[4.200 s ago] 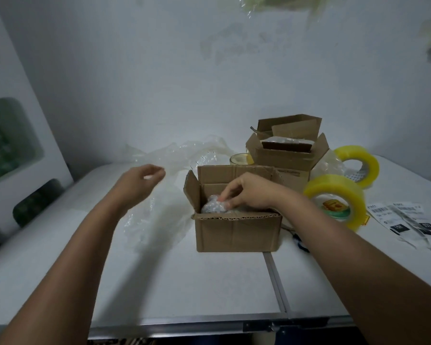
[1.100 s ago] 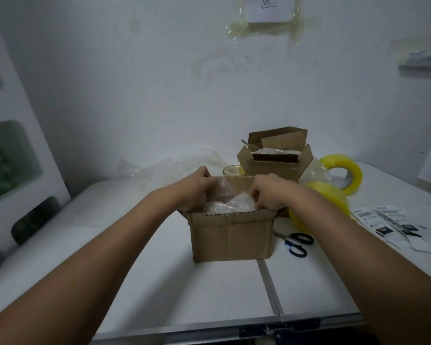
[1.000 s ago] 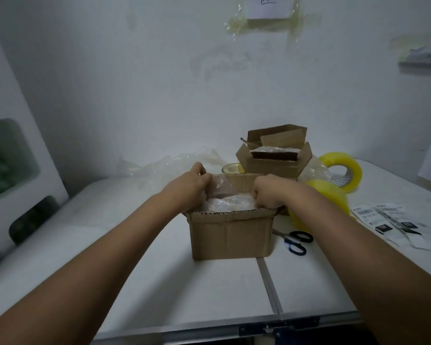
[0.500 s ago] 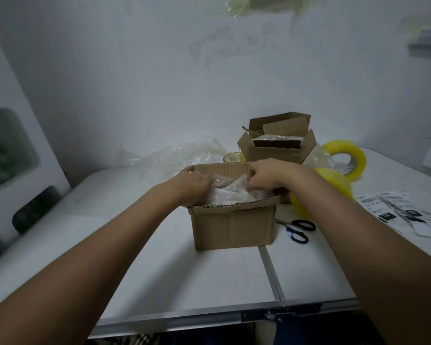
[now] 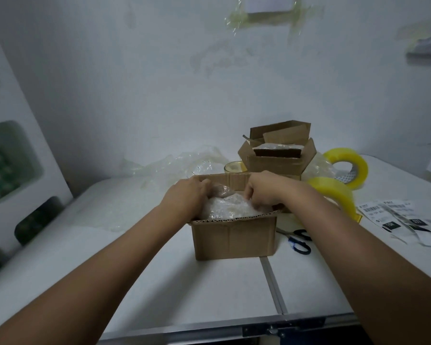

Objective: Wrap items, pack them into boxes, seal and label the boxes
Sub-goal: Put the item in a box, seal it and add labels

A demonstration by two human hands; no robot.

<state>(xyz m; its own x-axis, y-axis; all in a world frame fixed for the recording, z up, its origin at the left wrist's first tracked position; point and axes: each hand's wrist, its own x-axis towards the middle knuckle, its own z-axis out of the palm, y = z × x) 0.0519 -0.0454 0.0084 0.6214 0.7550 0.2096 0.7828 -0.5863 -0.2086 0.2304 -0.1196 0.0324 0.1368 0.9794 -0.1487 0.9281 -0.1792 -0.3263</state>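
Pressing down into the open cardboard box [image 5: 234,236] at the centre of the frame, both hands work the bubble-wrapped bundle [image 5: 228,206] that fills its top. The box stands on the white table [image 5: 184,295], just left of the metal seam running toward the lower edge.

The left hand [image 5: 184,197] enters from the left, fingers curled over the left end of the bundle; the right hand [image 5: 264,189] enters from the right, fingers closed and pinching the wrap at its right end. The fingertips are buried in the plastic, so the depth of each hold cannot be told.

Key relation: the bundle lies directly between and below the two hands, its long axis running left to right along the long side of the box. Both hands are about equally near. The wrap bulges above the near rim, so, as a judgement, further downward tucking is required before the flaps can close.

Right of the box lie scissors [image 5: 299,241] and printed labels [image 5: 396,217]. Behind them stand two yellow tape rolls [image 5: 334,192]. A second open box [image 5: 276,155] and loose plastic film [image 5: 179,163] sit farther back by the wall.
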